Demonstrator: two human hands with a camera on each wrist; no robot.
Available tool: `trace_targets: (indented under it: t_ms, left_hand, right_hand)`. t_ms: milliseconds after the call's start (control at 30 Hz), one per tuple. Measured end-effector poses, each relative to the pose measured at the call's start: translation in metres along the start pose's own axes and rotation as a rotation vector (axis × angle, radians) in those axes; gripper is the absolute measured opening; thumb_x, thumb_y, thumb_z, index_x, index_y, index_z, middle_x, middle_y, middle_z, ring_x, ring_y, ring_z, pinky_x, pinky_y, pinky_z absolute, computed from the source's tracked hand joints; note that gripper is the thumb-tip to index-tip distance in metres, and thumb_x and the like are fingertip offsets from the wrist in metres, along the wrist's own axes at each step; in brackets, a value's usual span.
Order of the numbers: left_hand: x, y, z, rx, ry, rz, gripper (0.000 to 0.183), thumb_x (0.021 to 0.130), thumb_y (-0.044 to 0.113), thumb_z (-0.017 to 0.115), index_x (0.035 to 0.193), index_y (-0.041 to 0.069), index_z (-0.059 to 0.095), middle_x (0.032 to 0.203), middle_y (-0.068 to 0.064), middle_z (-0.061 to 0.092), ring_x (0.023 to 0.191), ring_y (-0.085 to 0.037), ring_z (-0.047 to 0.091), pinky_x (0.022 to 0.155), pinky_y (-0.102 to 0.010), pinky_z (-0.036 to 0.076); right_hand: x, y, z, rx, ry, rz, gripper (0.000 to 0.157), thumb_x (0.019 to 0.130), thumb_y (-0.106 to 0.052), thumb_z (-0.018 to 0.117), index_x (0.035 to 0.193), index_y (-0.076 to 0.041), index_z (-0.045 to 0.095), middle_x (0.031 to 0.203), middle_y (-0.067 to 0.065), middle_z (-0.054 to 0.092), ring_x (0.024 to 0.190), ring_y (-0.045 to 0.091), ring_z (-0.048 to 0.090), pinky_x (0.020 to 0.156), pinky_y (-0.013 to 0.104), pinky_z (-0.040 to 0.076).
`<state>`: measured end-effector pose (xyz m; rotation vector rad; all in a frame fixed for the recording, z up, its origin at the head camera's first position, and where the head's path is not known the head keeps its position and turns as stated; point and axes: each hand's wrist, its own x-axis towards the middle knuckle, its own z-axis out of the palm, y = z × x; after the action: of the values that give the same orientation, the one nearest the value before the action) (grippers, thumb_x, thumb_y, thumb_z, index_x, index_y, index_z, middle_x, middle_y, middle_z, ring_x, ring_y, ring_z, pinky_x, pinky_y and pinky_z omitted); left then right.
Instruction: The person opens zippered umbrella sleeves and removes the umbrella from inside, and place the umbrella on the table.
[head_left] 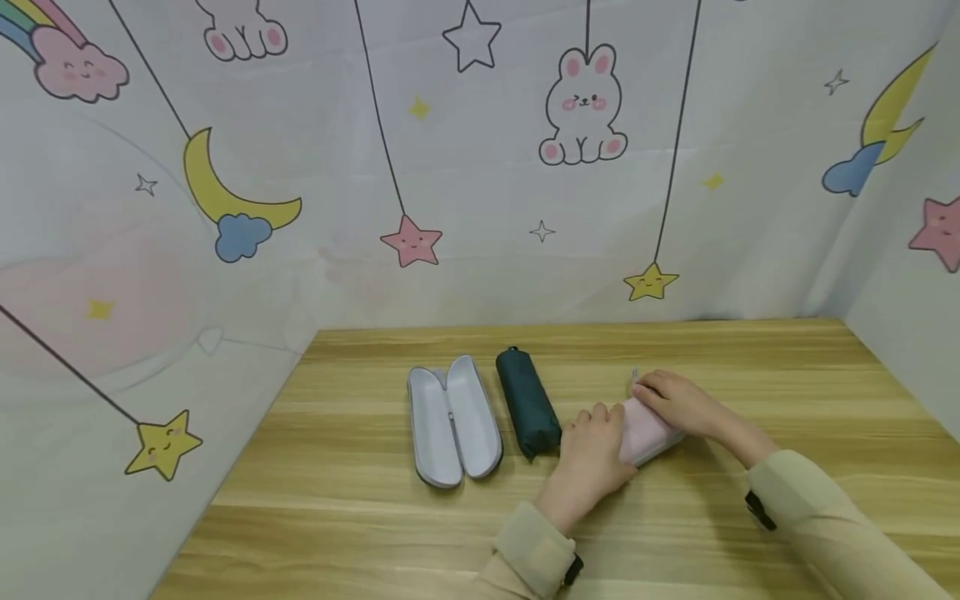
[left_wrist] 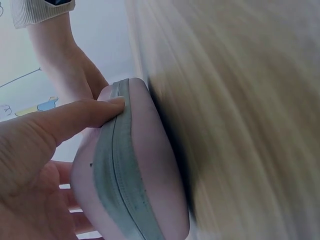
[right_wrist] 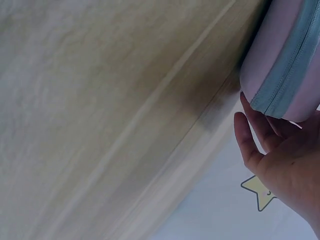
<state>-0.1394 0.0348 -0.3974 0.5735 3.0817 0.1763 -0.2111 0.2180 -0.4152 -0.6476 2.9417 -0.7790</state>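
Observation:
A pink pencil case (head_left: 643, 433) with a grey-green zip band lies on the wooden table, between both hands. My left hand (head_left: 592, 454) holds its left side; in the left wrist view the thumb (left_wrist: 97, 112) presses on the zip band while the other fingers go behind the case. At the far right end, my right hand (head_left: 678, 406) grips the case, its fingers bent over the top. From the right wrist, fingertips touch the end of the case (right_wrist: 272, 65) beside the zip. The zip looks closed along the part that shows.
Left of the hands lies a dark green folded umbrella (head_left: 527, 404) in its sleeve, close to the left hand. Further left, a glasses case (head_left: 477, 425) lies open with its pale lining up. A printed cloth (head_left: 487, 167) hangs behind the table (head_left: 337, 533).

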Motion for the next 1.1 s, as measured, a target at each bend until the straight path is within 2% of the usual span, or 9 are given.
trace_targets:
  t_ms: [200, 433, 567, 700, 867, 967, 1033, 1100]
  left_hand:
    - [-0.001, 0.002, 0.003, 0.012, 0.008, 0.001, 0.073, 0.074, 0.05, 0.078, 0.135, 0.022, 0.049, 0.114, 0.004, 0.058, 0.099, -0.014, 0.057, 0.079, -0.032, 0.048]
    - [-0.002, 0.003, 0.003, 0.022, -0.001, -0.007, 0.073, 0.076, 0.051, 0.076, 0.136, 0.023, 0.048, 0.116, 0.005, 0.057, 0.102, -0.013, 0.057, 0.082, -0.032, 0.049]
    - [-0.002, 0.004, 0.003, 0.02, -0.001, -0.014, 0.073, 0.076, 0.051, 0.076, 0.136, 0.024, 0.047, 0.116, 0.006, 0.057, 0.102, -0.013, 0.056, 0.083, -0.032, 0.048]
    - [-0.002, 0.003, 0.003, 0.023, 0.008, -0.013, 0.072, 0.076, 0.051, 0.076, 0.135, 0.024, 0.048, 0.115, 0.006, 0.057, 0.101, -0.012, 0.056, 0.081, -0.031, 0.048]
    - [-0.002, 0.002, 0.003, 0.04, 0.02, -0.007, 0.07, 0.075, 0.051, 0.076, 0.134, 0.025, 0.048, 0.115, 0.007, 0.057, 0.1, -0.012, 0.056, 0.079, -0.03, 0.048]
    - [-0.002, 0.002, 0.003, 0.04, 0.022, -0.005, 0.07, 0.076, 0.051, 0.076, 0.134, 0.025, 0.048, 0.114, 0.007, 0.057, 0.1, -0.012, 0.055, 0.079, -0.03, 0.047]
    - [-0.002, 0.002, 0.003, 0.04, 0.022, -0.006, 0.07, 0.076, 0.051, 0.076, 0.135, 0.025, 0.048, 0.115, 0.007, 0.057, 0.1, -0.012, 0.055, 0.079, -0.03, 0.047]
    - [-0.002, 0.002, 0.003, 0.043, 0.025, -0.006, 0.071, 0.076, 0.051, 0.076, 0.135, 0.025, 0.048, 0.116, 0.007, 0.057, 0.101, -0.012, 0.055, 0.08, -0.031, 0.047]
  right_hand:
    - [0.0, 0.002, 0.0, 0.031, -0.029, 0.009, 0.033, 0.103, -0.026, 0.043, 0.107, -0.003, 0.065, 0.095, 0.008, 0.063, 0.081, 0.015, 0.055, 0.07, 0.032, 0.043]
    - [0.003, 0.004, 0.001, 0.03, -0.07, 0.045, 0.04, 0.103, -0.029, 0.04, 0.115, 0.001, 0.064, 0.107, 0.017, 0.065, 0.094, 0.027, 0.061, 0.078, 0.044, 0.048]
    - [0.006, 0.003, 0.001, 0.041, -0.086, 0.061, 0.041, 0.103, -0.029, 0.039, 0.114, 0.002, 0.064, 0.108, 0.02, 0.065, 0.096, 0.031, 0.061, 0.08, 0.047, 0.048]
    - [0.008, -0.001, 0.0, 0.062, -0.098, 0.08, 0.041, 0.103, -0.027, 0.039, 0.117, 0.005, 0.062, 0.117, 0.027, 0.062, 0.107, 0.042, 0.059, 0.088, 0.054, 0.047]
    - [0.012, -0.002, 0.0, 0.095, -0.121, 0.091, 0.04, 0.101, -0.021, 0.04, 0.119, 0.009, 0.06, 0.121, 0.03, 0.06, 0.114, 0.047, 0.055, 0.094, 0.057, 0.044]
    - [0.017, -0.001, -0.001, 0.134, -0.152, 0.095, 0.033, 0.1, -0.018, 0.039, 0.104, 0.004, 0.063, 0.103, 0.022, 0.064, 0.097, 0.036, 0.061, 0.084, 0.046, 0.049]
    - [0.019, 0.001, -0.001, 0.165, -0.171, 0.094, 0.031, 0.099, -0.017, 0.038, 0.095, 0.0, 0.062, 0.093, 0.015, 0.063, 0.087, 0.026, 0.058, 0.077, 0.037, 0.046]
    - [0.022, 0.002, -0.001, 0.197, -0.187, 0.098, 0.027, 0.098, -0.017, 0.037, 0.083, -0.006, 0.057, 0.081, 0.006, 0.055, 0.078, 0.017, 0.048, 0.071, 0.031, 0.039]
